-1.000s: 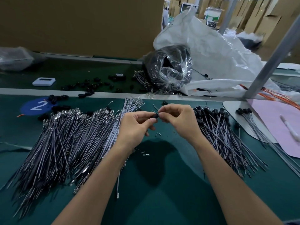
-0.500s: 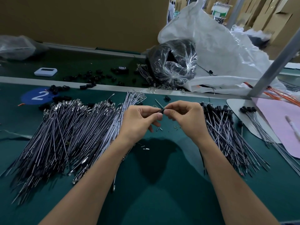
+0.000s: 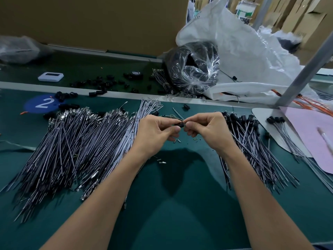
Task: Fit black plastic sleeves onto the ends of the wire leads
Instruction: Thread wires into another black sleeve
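A black sleeve (image 3: 181, 125) is pinched between the fingertips of the left hand (image 3: 156, 132) and right hand (image 3: 207, 130), held close together; a wire lead (image 3: 169, 116) is kept at its mouth, seemingly for pushing in; bare leads (image 3: 72, 141) are piled left, sleeved ones (image 3: 252, 141) right.

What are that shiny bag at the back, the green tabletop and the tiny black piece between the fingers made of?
The bag: thin clear plastic film, judging by crinkles and sharp glints. The tabletop: seemingly a matte green rubber or vinyl mat; no glare. The black sleeve: probably dull moulded plastic, though too small to be sure.
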